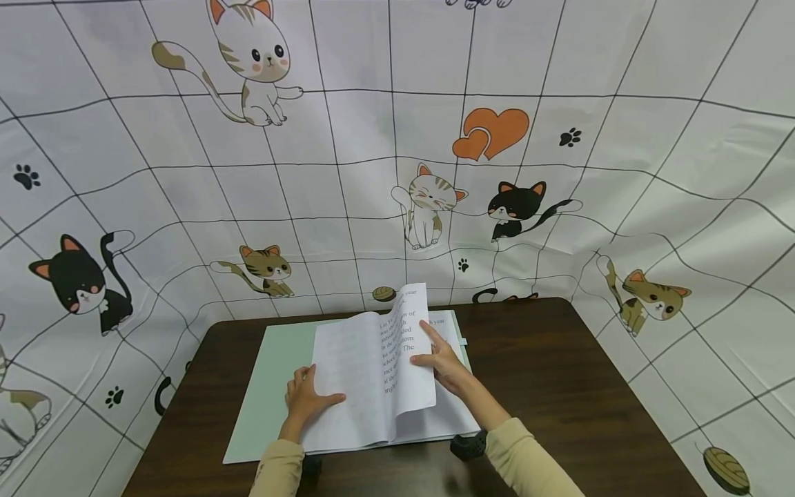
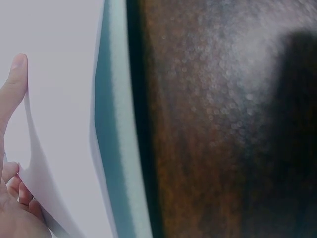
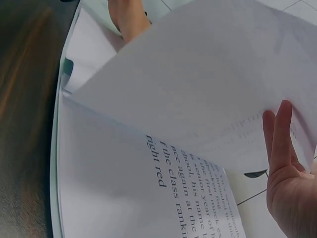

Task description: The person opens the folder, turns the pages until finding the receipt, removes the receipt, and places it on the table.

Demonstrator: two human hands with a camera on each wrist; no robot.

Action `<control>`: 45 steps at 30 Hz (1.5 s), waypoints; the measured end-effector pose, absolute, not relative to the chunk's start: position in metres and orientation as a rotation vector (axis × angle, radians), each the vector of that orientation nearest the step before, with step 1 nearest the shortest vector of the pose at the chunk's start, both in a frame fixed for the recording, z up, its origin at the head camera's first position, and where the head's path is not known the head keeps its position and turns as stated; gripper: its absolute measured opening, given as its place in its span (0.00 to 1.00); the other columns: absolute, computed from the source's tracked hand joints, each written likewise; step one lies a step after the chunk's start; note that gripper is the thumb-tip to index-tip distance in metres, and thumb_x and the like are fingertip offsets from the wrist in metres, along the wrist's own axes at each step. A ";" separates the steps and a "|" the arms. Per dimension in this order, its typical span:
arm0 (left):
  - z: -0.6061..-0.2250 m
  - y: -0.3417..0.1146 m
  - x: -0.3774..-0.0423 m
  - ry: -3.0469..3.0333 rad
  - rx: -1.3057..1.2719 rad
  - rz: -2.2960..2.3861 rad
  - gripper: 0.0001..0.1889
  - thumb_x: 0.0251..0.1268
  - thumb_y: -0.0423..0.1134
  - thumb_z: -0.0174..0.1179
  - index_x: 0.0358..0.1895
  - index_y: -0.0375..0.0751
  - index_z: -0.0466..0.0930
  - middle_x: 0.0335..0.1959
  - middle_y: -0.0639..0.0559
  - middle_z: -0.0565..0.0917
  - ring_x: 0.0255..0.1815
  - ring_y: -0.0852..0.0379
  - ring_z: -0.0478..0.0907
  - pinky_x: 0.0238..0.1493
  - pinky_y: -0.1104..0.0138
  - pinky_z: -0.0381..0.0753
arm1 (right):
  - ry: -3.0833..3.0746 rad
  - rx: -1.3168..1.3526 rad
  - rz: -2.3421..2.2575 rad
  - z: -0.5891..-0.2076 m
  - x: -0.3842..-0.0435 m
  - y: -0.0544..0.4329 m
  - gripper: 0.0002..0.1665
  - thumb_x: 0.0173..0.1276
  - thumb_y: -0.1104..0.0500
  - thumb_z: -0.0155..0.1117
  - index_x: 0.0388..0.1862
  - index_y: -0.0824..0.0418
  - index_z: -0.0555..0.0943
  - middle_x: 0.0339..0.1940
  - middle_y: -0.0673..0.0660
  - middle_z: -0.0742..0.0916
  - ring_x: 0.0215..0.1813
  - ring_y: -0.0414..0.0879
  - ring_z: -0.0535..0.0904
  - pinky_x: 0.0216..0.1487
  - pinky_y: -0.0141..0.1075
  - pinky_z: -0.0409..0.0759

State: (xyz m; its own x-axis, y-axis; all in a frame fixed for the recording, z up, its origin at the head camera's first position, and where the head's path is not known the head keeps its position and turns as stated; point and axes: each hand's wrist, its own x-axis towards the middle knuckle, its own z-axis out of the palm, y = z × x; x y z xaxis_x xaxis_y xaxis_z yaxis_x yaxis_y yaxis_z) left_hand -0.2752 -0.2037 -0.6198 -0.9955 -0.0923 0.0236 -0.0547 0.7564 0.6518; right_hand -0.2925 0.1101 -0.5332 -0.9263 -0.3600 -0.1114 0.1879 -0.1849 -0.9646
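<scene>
The head view shows a thick book of white printed paper (image 1: 348, 373) lying spread on the dark brown wood-grain tabletop (image 1: 553, 379), its pale mint-green cover (image 1: 267, 386) beneath the pages and showing widely on the left. The left hand (image 1: 306, 398) is at the outer edge of the left-hand pages, thumb laid across the paper and fingers bent along the margin, a loose grip that probably keeps that side flat and steady. The right hand (image 1: 444, 362) has its grip closed to a narrow pinch on a curved, lifted white sheet (image 1: 413, 386), thumb and fingers on opposite faces near its outer edge; holding it there seems to keep the sheet clear of the page below. In the right wrist view, large black print shows on the page under the raised paper, apparently exposed by that lift.
</scene>
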 end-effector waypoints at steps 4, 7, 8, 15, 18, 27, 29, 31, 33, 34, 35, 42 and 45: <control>-0.621 -0.204 -0.275 -2.890 0.123 -1.075 0.57 0.39 0.52 0.78 0.71 0.27 0.58 0.66 0.30 0.60 0.63 0.30 0.58 0.58 0.40 0.61 | 1.729 -0.198 -2.176 -0.533 -0.289 0.108 0.57 0.61 0.74 0.58 0.81 0.53 0.41 0.75 0.71 0.63 0.55 0.42 0.80 0.48 0.34 0.82; -0.621 -0.204 -0.276 -2.882 0.118 -1.074 0.57 0.38 0.52 0.78 0.71 0.27 0.59 0.66 0.30 0.61 0.62 0.29 0.59 0.57 0.40 0.62 | 1.717 -0.184 -2.192 -0.533 -0.286 0.106 0.57 0.59 0.75 0.58 0.81 0.53 0.42 0.75 0.71 0.64 0.55 0.42 0.80 0.48 0.35 0.82; -0.621 -0.204 -0.275 -2.880 0.117 -1.075 0.57 0.38 0.52 0.78 0.71 0.27 0.59 0.66 0.30 0.61 0.62 0.29 0.59 0.57 0.40 0.62 | 1.718 -0.182 -2.195 -0.532 -0.285 0.105 0.57 0.58 0.76 0.58 0.81 0.53 0.42 0.75 0.71 0.64 0.54 0.41 0.80 0.48 0.35 0.82; -0.623 -0.205 -0.277 -2.895 0.123 -1.076 0.57 0.38 0.52 0.78 0.71 0.27 0.58 0.66 0.30 0.60 0.63 0.29 0.58 0.57 0.39 0.61 | 1.693 -0.175 -2.200 -0.531 -0.279 0.100 0.58 0.57 0.78 0.58 0.81 0.53 0.44 0.74 0.71 0.65 0.52 0.41 0.80 0.48 0.35 0.81; -0.624 -0.205 -0.278 -2.904 0.130 -1.077 0.57 0.39 0.52 0.78 0.72 0.27 0.57 0.66 0.30 0.60 0.63 0.29 0.58 0.58 0.39 0.61 | 1.685 -0.178 -2.196 -0.530 -0.278 0.098 0.58 0.56 0.78 0.58 0.81 0.53 0.44 0.74 0.71 0.66 0.52 0.40 0.80 0.48 0.34 0.81; -0.622 -0.204 -0.277 -2.901 0.126 -1.073 0.56 0.39 0.52 0.78 0.71 0.27 0.58 0.66 0.29 0.60 0.62 0.29 0.58 0.57 0.39 0.61 | 1.693 -0.185 -2.199 -0.524 -0.273 0.095 0.58 0.55 0.79 0.58 0.81 0.54 0.47 0.76 0.69 0.62 0.54 0.40 0.77 0.48 0.33 0.80; -0.623 -0.204 -0.278 -2.896 0.125 -1.070 0.57 0.38 0.53 0.78 0.71 0.27 0.59 0.65 0.30 0.60 0.62 0.29 0.58 0.57 0.40 0.62 | 1.696 -0.180 -2.203 -0.524 -0.272 0.095 0.58 0.55 0.79 0.59 0.81 0.53 0.48 0.78 0.67 0.60 0.55 0.40 0.76 0.48 0.33 0.80; -0.623 -0.204 -0.279 -2.895 0.123 -1.074 0.57 0.38 0.54 0.77 0.71 0.27 0.59 0.65 0.30 0.60 0.62 0.29 0.58 0.57 0.40 0.61 | 1.706 -0.175 -2.203 -0.524 -0.271 0.095 0.57 0.55 0.78 0.59 0.80 0.53 0.49 0.78 0.67 0.59 0.56 0.41 0.75 0.47 0.33 0.80; -0.623 -0.204 -0.280 -2.888 0.115 -1.070 0.57 0.38 0.54 0.77 0.71 0.27 0.59 0.65 0.30 0.61 0.62 0.30 0.59 0.57 0.40 0.62 | 1.708 -0.170 -2.202 -0.523 -0.269 0.095 0.57 0.55 0.77 0.59 0.80 0.52 0.50 0.77 0.68 0.60 0.56 0.41 0.75 0.47 0.33 0.80; -0.622 -0.203 -0.280 -2.886 0.112 -1.074 0.57 0.38 0.54 0.77 0.71 0.27 0.59 0.65 0.30 0.61 0.62 0.30 0.59 0.57 0.40 0.61 | 1.709 -0.167 -2.200 -0.523 -0.269 0.095 0.57 0.55 0.77 0.59 0.80 0.51 0.50 0.77 0.68 0.61 0.56 0.41 0.76 0.47 0.34 0.80; -0.621 -0.203 -0.279 -2.883 0.113 -1.083 0.57 0.38 0.54 0.77 0.71 0.27 0.59 0.65 0.30 0.61 0.62 0.30 0.58 0.57 0.39 0.61 | 1.707 -0.166 -2.199 -0.523 -0.268 0.096 0.56 0.56 0.77 0.59 0.80 0.51 0.50 0.76 0.69 0.62 0.55 0.41 0.76 0.47 0.34 0.80; -0.616 -0.201 -0.276 -2.883 0.123 -1.089 0.55 0.40 0.52 0.77 0.70 0.26 0.59 0.64 0.28 0.61 0.61 0.28 0.58 0.57 0.39 0.60 | 1.661 -0.159 -2.213 -0.521 -0.263 0.093 0.56 0.57 0.78 0.58 0.80 0.51 0.49 0.73 0.70 0.65 0.54 0.42 0.77 0.48 0.35 0.81; -0.617 -0.202 -0.275 -2.900 0.133 -1.081 0.55 0.41 0.52 0.77 0.71 0.26 0.59 0.65 0.29 0.60 0.62 0.29 0.57 0.58 0.39 0.60 | 1.656 -0.150 -2.215 -0.520 -0.261 0.091 0.55 0.56 0.77 0.58 0.80 0.51 0.51 0.74 0.69 0.64 0.54 0.42 0.77 0.48 0.35 0.81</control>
State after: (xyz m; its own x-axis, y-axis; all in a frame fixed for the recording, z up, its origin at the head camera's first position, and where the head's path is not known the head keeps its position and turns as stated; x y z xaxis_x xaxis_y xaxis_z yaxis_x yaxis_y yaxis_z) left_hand -0.2747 -0.2016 -0.6166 -0.9954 -0.0956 0.0110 -0.0651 0.7529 0.6549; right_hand -0.2606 0.0914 -0.5205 -0.9259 -0.3533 -0.1336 0.2281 -0.2410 -0.9434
